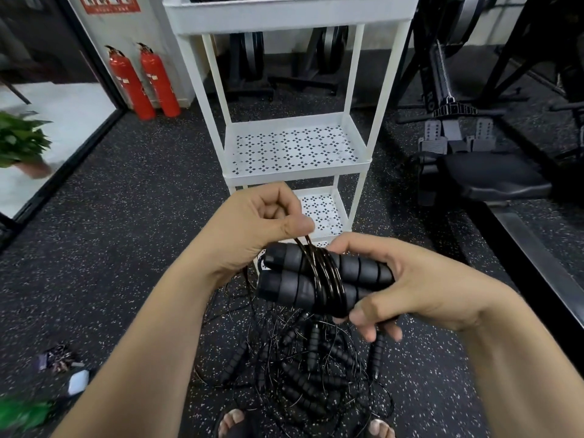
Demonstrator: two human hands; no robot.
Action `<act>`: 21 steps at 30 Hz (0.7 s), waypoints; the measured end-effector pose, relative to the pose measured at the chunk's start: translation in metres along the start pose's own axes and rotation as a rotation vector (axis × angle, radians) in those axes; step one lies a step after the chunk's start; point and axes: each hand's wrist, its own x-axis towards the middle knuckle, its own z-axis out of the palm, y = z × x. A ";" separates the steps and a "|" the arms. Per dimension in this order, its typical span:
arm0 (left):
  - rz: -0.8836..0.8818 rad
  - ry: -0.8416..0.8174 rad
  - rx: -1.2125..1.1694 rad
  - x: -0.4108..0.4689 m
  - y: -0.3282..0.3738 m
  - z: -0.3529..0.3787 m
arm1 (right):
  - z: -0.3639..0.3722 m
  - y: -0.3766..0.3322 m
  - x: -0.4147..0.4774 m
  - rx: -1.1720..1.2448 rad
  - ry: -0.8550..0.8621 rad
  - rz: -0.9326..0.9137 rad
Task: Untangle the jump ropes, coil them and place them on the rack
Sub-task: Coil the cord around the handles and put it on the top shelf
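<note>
Wrapping was midway: right grip (420,289) clamped both handles (284,287) of one rope, left grip (268,216) pinched its cord (327,273) looped round them. No rope showed on rack (294,147) lower shelves; tangled pile (303,371) lay on floor (142,248), so most remained.

A gym; speckled rubber floor (132,248), rowing machine (458,143), two red fire extinguishers (145,80)
</note>
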 end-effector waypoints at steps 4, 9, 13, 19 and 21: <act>-0.066 -0.045 -0.099 0.002 -0.004 0.006 | 0.000 0.001 0.002 0.079 0.040 -0.111; -0.140 0.130 -0.097 0.008 -0.011 0.023 | 0.002 0.003 0.007 0.209 0.143 -0.244; -0.158 0.094 -0.045 0.009 -0.014 0.034 | 0.000 0.001 0.014 0.270 0.363 -0.353; -0.110 -0.042 0.554 0.009 -0.016 0.050 | -0.001 0.009 0.027 0.217 0.735 -0.334; -0.155 -0.141 0.649 0.006 -0.015 0.058 | -0.006 0.013 0.029 0.196 0.813 -0.315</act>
